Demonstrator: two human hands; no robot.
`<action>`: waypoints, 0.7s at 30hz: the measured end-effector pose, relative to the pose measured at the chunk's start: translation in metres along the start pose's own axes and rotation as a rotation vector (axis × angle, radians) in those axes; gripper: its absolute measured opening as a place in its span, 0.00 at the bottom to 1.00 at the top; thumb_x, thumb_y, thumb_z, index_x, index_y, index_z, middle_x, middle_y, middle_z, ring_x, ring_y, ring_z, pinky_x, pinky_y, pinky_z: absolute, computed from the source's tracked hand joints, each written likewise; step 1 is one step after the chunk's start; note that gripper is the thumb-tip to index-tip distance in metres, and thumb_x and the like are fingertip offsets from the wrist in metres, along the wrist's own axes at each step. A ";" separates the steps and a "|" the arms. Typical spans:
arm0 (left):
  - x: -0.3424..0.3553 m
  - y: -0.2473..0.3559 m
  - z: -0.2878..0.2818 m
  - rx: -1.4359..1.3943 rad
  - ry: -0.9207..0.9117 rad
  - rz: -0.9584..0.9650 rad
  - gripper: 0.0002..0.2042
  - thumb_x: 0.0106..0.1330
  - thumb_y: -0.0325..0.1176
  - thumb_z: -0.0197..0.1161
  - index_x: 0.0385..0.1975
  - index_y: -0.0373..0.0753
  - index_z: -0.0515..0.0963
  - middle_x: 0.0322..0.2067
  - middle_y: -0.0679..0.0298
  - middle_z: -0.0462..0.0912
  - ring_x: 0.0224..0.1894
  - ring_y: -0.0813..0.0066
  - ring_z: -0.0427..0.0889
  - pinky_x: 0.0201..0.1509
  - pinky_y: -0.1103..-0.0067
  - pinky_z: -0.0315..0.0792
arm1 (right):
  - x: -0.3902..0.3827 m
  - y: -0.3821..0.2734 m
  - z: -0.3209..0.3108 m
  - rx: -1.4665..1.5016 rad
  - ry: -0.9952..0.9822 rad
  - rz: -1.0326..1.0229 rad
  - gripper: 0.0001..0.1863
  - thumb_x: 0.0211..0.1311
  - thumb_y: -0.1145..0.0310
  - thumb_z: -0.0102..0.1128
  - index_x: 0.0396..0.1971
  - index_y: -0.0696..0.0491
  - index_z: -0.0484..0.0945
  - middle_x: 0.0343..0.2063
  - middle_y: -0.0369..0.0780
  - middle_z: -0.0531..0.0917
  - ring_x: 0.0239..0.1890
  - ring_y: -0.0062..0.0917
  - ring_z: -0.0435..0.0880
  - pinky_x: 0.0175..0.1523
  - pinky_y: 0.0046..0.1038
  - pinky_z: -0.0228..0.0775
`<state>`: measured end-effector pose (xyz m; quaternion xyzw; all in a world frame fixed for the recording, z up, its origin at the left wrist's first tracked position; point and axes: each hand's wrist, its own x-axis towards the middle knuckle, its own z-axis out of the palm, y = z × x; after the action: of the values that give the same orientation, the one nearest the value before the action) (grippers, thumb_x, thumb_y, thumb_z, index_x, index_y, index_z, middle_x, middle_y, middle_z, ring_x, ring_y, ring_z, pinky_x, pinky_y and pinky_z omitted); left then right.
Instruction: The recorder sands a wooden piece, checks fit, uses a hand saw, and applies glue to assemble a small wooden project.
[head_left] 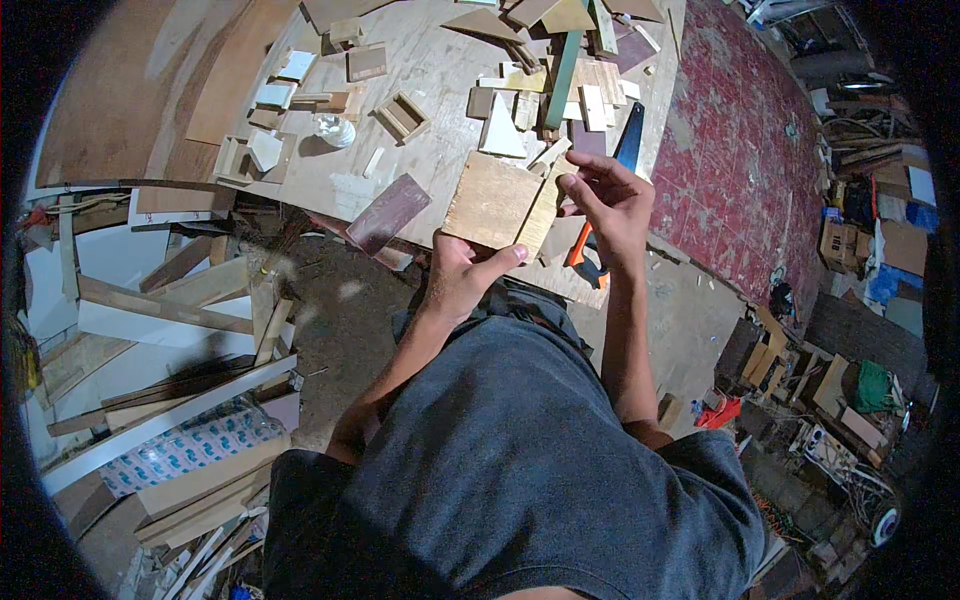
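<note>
Your dark grey T-shirt (520, 430) is nearest. Beyond it, above the near edge of the bench (450, 60), is the square plywood piece (490, 200), with a narrow wooden strip (543, 210) along its right side. Your left hand (460, 272) holds both from below, its thumb on the lower end of the strip. Your right hand (622, 212) is at the strip's upper end, fingers (605, 172) bent and narrow; whether they grip it, one cannot tell. Just beside this hand, partly hidden by it, lies a handsaw (580, 250) with an orange and black handle. Near the plywood, to the left, a reddish-brown board (390, 213) reaches over the bench edge. Farther on the bench are a green strip (564, 80) and a small open wooden box (418, 131).
</note>
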<state>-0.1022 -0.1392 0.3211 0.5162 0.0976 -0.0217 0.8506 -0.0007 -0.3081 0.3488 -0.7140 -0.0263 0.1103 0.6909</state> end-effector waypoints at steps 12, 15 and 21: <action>0.000 -0.009 -0.007 -0.167 0.084 -0.080 0.19 0.55 0.21 0.65 0.48 0.30 0.74 0.41 0.59 0.82 0.42 0.74 0.82 0.46 0.78 0.76 | 0.011 -0.001 -0.007 0.027 -0.156 0.153 0.13 0.63 0.73 0.62 0.45 0.61 0.81 0.31 0.39 0.84 0.33 0.20 0.84 0.33 0.27 0.84; 0.000 -0.013 -0.012 -0.120 0.046 -0.092 0.19 0.55 0.21 0.65 0.48 0.30 0.74 0.42 0.59 0.82 0.42 0.75 0.82 0.46 0.78 0.76 | 0.013 0.006 -0.008 0.010 -0.168 0.148 0.12 0.61 0.73 0.63 0.43 0.61 0.81 0.31 0.40 0.85 0.31 0.22 0.85 0.33 0.26 0.83; 0.004 -0.017 -0.022 -0.079 0.062 -0.127 0.20 0.54 0.21 0.67 0.49 0.30 0.74 0.42 0.59 0.83 0.42 0.75 0.82 0.46 0.78 0.76 | 0.012 0.016 0.000 -0.046 -0.119 0.180 0.12 0.60 0.73 0.64 0.42 0.62 0.82 0.29 0.41 0.85 0.30 0.21 0.84 0.32 0.25 0.81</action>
<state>-0.1038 -0.1273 0.2958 0.4755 0.1574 -0.0559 0.8637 0.0089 -0.3070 0.3318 -0.7215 -0.0056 0.2134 0.6587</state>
